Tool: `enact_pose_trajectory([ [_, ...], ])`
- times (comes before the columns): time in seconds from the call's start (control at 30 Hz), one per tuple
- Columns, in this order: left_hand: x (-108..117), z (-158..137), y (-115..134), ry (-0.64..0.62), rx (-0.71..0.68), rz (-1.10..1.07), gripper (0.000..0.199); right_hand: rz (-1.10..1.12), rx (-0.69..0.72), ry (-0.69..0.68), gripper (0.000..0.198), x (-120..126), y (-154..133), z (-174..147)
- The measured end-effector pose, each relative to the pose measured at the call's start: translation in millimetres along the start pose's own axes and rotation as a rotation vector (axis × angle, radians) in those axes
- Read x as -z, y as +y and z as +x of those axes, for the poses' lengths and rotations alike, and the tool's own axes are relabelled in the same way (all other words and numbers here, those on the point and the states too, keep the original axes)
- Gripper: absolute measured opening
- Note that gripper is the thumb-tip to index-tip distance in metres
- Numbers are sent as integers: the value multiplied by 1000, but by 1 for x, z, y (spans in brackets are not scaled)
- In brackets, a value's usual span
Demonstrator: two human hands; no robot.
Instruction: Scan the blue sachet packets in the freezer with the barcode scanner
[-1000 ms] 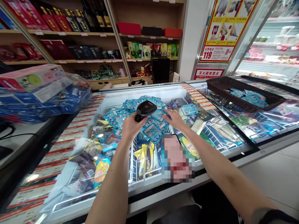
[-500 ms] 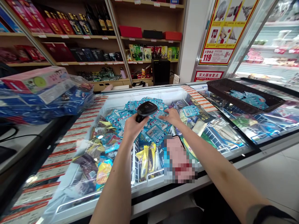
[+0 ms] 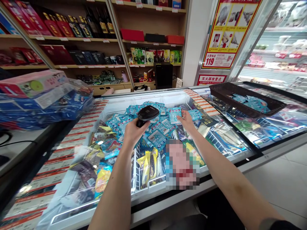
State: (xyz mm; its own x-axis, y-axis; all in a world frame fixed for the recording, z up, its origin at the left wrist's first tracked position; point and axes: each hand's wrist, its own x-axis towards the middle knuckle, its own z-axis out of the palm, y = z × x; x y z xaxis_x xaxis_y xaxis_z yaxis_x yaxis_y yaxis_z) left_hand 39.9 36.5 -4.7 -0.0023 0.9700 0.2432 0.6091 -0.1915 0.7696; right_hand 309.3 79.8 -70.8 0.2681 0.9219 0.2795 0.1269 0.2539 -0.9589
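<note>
My left hand [image 3: 132, 131] is wrapped round the handle of a black barcode scanner [image 3: 148, 113], whose head points away over a heap of blue packets [image 3: 157, 135] on the freezer's glass lid. Between the thumb and fingers of my right hand [image 3: 186, 120] is a blue-and-white packet [image 3: 175, 115], raised to the right of the heap. Another blue packet [image 3: 195, 114] lies just beyond that hand, partly hidden by it. Below the heap, near the front edge, lies a phone [image 3: 181, 164], blurred by pixelation.
Under the glass the chest freezer [image 3: 144, 193] holds wrapped ice creams in wire baskets. On the right, a dark brown tray [image 3: 216, 91] contains more blue packets. Plastic-wrapped boxes [image 3: 45, 99] stand at left. Stocked shelves [image 3: 153, 43] line the back.
My right hand has moved from the heap to the right, lifting a blue packet. The scanner remains in my left hand above the heap. The view has shifted slightly.
</note>
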Motion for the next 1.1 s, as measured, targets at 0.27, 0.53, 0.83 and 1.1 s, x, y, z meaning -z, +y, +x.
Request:
enact_pose_trajectory([
  [0.27, -2, 2, -1, -14, 11, -11, 44, 77, -12, 14, 23, 0, -4, -1],
  [0.53, -5, 0, 1, -49, -7, 37, 45, 202, -110, 71, 39, -1, 1, 1],
  [0.83, -5, 0, 1, -84, -42, 82, 41, 203, -104, 13, 41, -3, 5, -3],
  [1.1, -6, -1, 6, -127, -80, 170, 49, 280, -113, -18, 39, -2, 6, -1],
])
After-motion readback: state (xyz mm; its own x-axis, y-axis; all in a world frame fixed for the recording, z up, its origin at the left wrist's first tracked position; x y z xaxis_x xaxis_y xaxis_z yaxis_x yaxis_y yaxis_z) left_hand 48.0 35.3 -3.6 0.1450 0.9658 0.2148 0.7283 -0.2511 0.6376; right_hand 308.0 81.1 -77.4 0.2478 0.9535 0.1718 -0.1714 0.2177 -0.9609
